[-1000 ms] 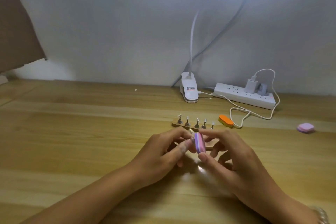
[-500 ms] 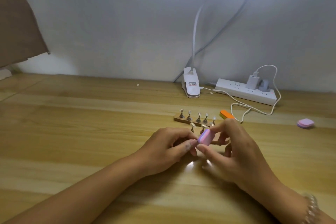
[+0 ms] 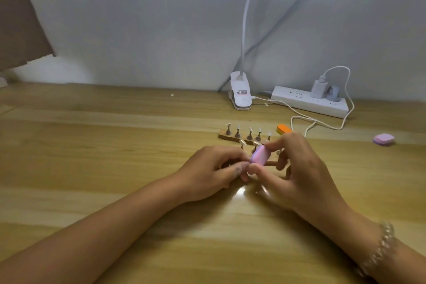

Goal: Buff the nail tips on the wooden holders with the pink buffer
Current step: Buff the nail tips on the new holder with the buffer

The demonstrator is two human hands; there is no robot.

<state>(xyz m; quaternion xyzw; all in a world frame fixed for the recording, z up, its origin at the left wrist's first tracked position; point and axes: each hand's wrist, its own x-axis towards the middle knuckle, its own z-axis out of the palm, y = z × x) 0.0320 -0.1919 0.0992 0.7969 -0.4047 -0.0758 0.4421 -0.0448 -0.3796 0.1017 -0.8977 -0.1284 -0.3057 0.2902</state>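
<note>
Buffing at the near wooden holder strip (image 3: 269, 163) on the bench (image 3: 92, 145): right hand (image 3: 299, 168), grip pinching the pink rectangular foam buffer (image 3: 260, 155) by its edges, face angled onto a clear nail tip (image 3: 255, 144); left hand (image 3: 212, 170), grip closed, apparently steadying the holder, contact hidden.

Glossy varnished wood desk (image 3: 92, 145), matt foamy-looking pink buffer (image 3: 260, 155), plain wooden holder (image 3: 224, 135) with metal pegs, smooth white plastic power strip (image 3: 299, 99).
</note>
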